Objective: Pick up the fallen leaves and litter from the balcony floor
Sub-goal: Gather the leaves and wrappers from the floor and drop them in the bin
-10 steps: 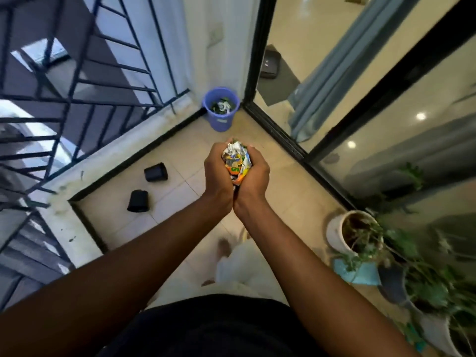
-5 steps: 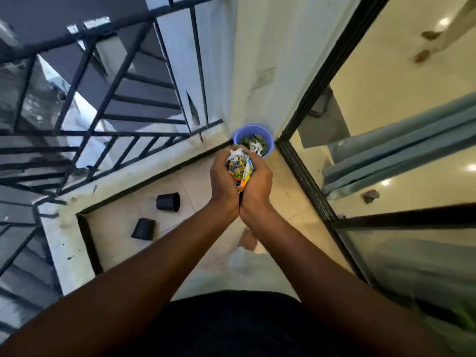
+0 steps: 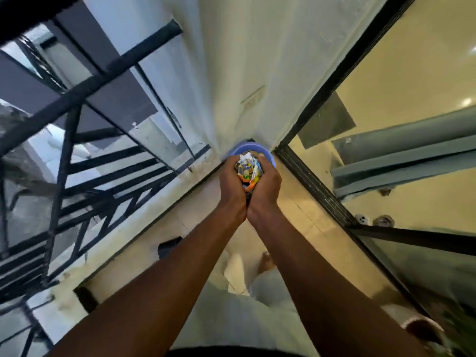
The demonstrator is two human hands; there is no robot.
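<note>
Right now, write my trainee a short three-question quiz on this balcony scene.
1. True or false: the left hand alone grips the crumpled colourful wrapper.
2. The round blue plastic bin stands: A) in the corner by the white wall; B) inside the room; C) on a shelf.
3. Fill in: the small black pot on the tiled floor is partly hidden by the ___ forearm.
Key: 1 false, the right hand grips it too; 2 A; 3 left.

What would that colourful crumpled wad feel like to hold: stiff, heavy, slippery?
Probably light and squashy: the wad is creased thin wrapper, pressed small between the left hand and right hand. Likely springy, so it may puff open once released over the bin. Its shiny print hints it could be a little slippery.
</note>
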